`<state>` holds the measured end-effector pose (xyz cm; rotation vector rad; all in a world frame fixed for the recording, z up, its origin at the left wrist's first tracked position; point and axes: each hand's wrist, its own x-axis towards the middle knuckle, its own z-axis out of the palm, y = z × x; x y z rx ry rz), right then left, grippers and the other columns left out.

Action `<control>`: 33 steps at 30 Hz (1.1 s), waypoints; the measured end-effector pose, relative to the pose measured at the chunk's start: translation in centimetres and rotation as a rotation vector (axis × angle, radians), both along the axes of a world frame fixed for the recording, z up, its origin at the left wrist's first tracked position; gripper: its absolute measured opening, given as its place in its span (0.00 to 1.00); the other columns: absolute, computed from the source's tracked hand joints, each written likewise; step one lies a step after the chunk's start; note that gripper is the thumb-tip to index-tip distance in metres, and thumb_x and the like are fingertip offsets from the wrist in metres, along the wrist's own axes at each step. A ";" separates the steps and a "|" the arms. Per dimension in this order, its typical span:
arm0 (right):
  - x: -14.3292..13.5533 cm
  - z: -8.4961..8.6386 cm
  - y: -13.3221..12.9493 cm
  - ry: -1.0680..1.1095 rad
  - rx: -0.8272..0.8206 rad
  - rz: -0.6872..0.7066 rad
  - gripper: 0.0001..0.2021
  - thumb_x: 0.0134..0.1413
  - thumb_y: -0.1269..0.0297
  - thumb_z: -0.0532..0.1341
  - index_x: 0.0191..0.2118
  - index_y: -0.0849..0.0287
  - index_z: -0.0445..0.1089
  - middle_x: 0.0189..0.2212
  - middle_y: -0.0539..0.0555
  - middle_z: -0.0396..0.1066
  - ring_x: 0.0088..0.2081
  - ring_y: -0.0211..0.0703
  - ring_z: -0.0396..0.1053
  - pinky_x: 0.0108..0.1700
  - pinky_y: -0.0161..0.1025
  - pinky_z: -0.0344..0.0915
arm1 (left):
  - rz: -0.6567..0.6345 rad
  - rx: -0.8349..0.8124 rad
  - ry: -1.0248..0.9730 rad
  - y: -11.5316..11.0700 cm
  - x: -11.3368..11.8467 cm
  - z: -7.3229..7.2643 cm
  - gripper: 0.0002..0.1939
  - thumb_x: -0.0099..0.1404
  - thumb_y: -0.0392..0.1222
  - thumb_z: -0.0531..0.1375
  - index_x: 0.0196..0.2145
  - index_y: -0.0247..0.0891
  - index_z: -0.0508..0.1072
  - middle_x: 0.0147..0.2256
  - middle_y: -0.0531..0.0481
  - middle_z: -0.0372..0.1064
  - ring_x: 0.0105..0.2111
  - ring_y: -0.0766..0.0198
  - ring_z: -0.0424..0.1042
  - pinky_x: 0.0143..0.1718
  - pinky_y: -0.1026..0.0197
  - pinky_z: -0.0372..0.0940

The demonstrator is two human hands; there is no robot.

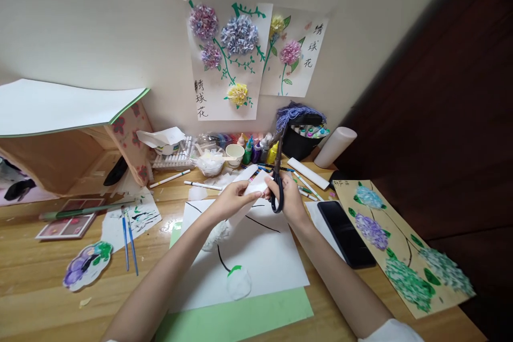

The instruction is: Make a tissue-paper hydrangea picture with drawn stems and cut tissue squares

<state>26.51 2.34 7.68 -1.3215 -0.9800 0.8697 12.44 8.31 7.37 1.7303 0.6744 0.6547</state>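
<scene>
My left hand [232,200] pinches a white paper strip [256,184] between thumb and fingers. My right hand [292,200] has dark-handled scissors [277,195] hooked on it, blades upward, while its thumb and fingertips press the strip's right end. Both hands are held above a white drawing sheet [272,262] with black stem lines. A crinkled white paper flower [216,236] is on the sheet, partly covered by my left wrist and the hanging paper. Nearer me, a pale round patch [239,283] has a green mark on top. Under the drawing is a green sheet [248,315].
Paint bottles [256,150], a paper cup [234,155] and loose markers [202,185] line the wall. A phone [347,234] and a flower picture [401,246] lie right. Left are a paint palette [88,266], paintbrushes [130,240] and a box [132,123].
</scene>
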 end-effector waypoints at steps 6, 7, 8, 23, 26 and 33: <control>2.1 -2.9 -3.3 0.186 -0.123 -0.056 0.22 0.45 0.42 0.59 0.31 0.58 0.59 0.17 0.43 0.62 0.16 0.32 0.61 0.24 0.34 0.67 | -0.060 -0.112 0.088 -0.3 0.5 -0.8 0.17 0.55 0.53 0.59 0.22 0.36 0.65 0.19 0.52 0.66 0.19 0.66 0.65 0.19 0.66 0.54; 2.4 -3.5 -4.1 0.211 -0.181 -0.011 0.24 0.44 0.38 0.57 0.31 0.58 0.58 0.16 0.43 0.61 0.15 0.32 0.60 0.24 0.35 0.67 | -0.041 -0.067 0.119 -0.3 0.7 -0.8 0.16 0.55 0.53 0.58 0.22 0.37 0.65 0.19 0.53 0.66 0.19 0.65 0.65 0.19 0.66 0.54; 2.8 -4.1 -4.9 0.231 -0.237 0.045 0.27 0.43 0.35 0.55 0.31 0.58 0.58 0.16 0.43 0.59 0.14 0.32 0.59 0.23 0.36 0.68 | -0.018 -0.015 0.153 -0.2 0.8 -0.8 0.16 0.55 0.53 0.58 0.21 0.37 0.64 0.18 0.53 0.66 0.19 0.65 0.65 0.18 0.67 0.53; 4.1 -5.8 -7.8 0.051 -0.305 0.617 0.34 0.40 0.29 0.48 0.35 0.59 0.59 0.20 0.44 0.57 0.18 0.32 0.60 0.24 0.34 0.62 | -0.058 0.218 0.292 0.6 0.6 0.3 0.17 0.60 0.52 0.54 0.22 0.37 0.60 0.20 0.55 0.62 0.21 0.69 0.58 0.23 0.66 0.50; 3.5 -4.8 -7.3 0.049 -0.326 0.598 0.33 0.40 0.29 0.48 0.33 0.59 0.58 0.19 0.44 0.57 0.16 0.31 0.58 0.22 0.33 0.61 | -0.071 0.179 0.299 0.5 0.6 -0.3 0.17 0.60 0.52 0.54 0.22 0.37 0.59 0.20 0.56 0.60 0.22 0.68 0.59 0.23 0.66 0.50; 3.0 -4.6 -7.5 0.042 -0.366 0.550 0.34 0.35 0.27 0.50 0.31 0.58 0.57 0.17 0.42 0.54 0.16 0.31 0.57 0.21 0.33 0.61 | -0.070 0.163 0.336 0.5 0.9 -0.7 0.20 0.58 0.55 0.55 0.20 0.38 0.58 0.18 0.58 0.54 0.20 0.69 0.59 0.22 0.66 0.48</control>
